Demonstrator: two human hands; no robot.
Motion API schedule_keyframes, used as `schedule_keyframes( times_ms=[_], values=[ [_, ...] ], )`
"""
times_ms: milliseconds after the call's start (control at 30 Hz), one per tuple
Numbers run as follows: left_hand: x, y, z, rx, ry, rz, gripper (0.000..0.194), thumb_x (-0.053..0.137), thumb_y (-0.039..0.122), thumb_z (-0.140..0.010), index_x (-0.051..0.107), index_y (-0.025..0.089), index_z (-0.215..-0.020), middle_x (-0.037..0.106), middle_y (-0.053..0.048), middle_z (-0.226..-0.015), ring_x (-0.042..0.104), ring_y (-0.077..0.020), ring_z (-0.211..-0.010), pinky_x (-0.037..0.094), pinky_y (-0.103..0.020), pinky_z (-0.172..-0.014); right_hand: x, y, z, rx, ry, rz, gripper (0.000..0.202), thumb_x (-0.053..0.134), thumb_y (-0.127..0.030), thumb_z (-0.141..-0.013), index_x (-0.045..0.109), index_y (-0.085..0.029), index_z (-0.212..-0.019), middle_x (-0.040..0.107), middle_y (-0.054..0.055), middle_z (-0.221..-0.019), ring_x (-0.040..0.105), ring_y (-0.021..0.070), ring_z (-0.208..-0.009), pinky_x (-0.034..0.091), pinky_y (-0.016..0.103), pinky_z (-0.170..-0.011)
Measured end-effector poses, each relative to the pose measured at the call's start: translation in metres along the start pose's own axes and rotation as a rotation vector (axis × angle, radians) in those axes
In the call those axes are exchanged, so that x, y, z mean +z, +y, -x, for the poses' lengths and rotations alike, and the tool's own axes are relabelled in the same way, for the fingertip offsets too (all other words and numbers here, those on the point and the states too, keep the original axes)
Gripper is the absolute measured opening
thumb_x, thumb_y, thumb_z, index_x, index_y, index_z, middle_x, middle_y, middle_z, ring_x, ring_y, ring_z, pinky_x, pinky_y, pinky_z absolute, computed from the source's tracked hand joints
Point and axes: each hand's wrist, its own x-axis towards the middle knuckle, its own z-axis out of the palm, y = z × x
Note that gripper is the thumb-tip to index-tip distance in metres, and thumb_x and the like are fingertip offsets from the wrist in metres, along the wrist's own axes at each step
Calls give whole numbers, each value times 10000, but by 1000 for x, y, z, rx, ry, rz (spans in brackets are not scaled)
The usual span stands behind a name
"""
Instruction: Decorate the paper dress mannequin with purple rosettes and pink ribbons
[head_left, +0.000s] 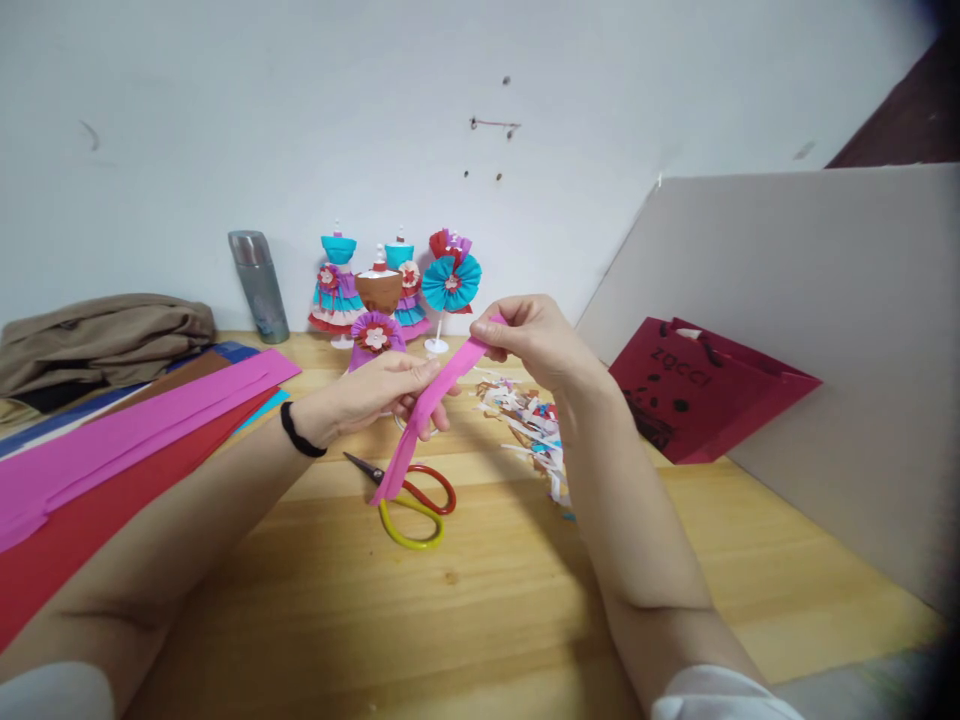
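A long pink crepe paper strip (442, 388) runs slantwise between my two hands above the table. My right hand (529, 335) pinches its upper end between thumb and fingers. Lower down, my left hand (386, 390) grips the strip between thumb and fingers, and its loose tail hangs toward the scissors. The scissors (416, 520), with one red and one yellow handle loop, lie on the wood just below; the strip's tail covers part of them. Behind my left hand stand small dress-form figures (337, 285) clad in ruffled coloured paper.
Folded pink paper (150, 430) and red paper (150, 510) sheets lie at left, near a brown cloth (112, 335). A grey flask (259, 285) stands by the wall. Paper scraps (536, 430) lie beyond my right forearm, and a red paper bag (705, 390) leans at right.
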Motion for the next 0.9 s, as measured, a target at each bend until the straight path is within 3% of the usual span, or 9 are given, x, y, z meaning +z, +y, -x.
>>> schedule_keyframes(
  times_ms=[200, 433, 633, 900],
  values=[
    [1, -3, -1, 38, -14, -57, 310, 692, 406, -840, 663, 98, -827, 714, -57, -678, 598, -75, -506, 460, -184, -517, 1, 0, 0, 30, -1, 8, 295, 803, -377, -599, 617, -156, -539, 532, -18, -468, 427, 68, -457, 310, 226, -451],
    [2, 0, -1, 23, 40, -119, 220, 661, 298, -863, 657, 104, -758, 687, -29, -621, 595, -62, -506, 445, -157, -501, 2, -1, 0, 0, 13, 4, 348, 802, -405, -615, 581, -161, -503, 516, -18, -453, 420, 64, -452, 300, 227, -451],
    [3, 2, 0, 16, 88, -188, 236, 659, 281, -864, 656, 98, -715, 692, -38, -622, 608, -62, -524, 464, -150, -524, 1, 1, -2, 14, 60, 0, 395, 825, -492, -594, 607, -168, -530, 516, -22, -451, 422, 70, -439, 309, 237, -436],
    [0, -1, -1, 8, 74, -30, 328, 652, 401, -875, 654, 92, -763, 705, -63, -632, 622, -79, -499, 458, -136, -460, -15, 5, -2, -36, 171, 6, 379, 814, -517, -648, 609, -215, -545, 540, 1, -502, 436, 95, -451, 329, 272, -432]
  ],
)
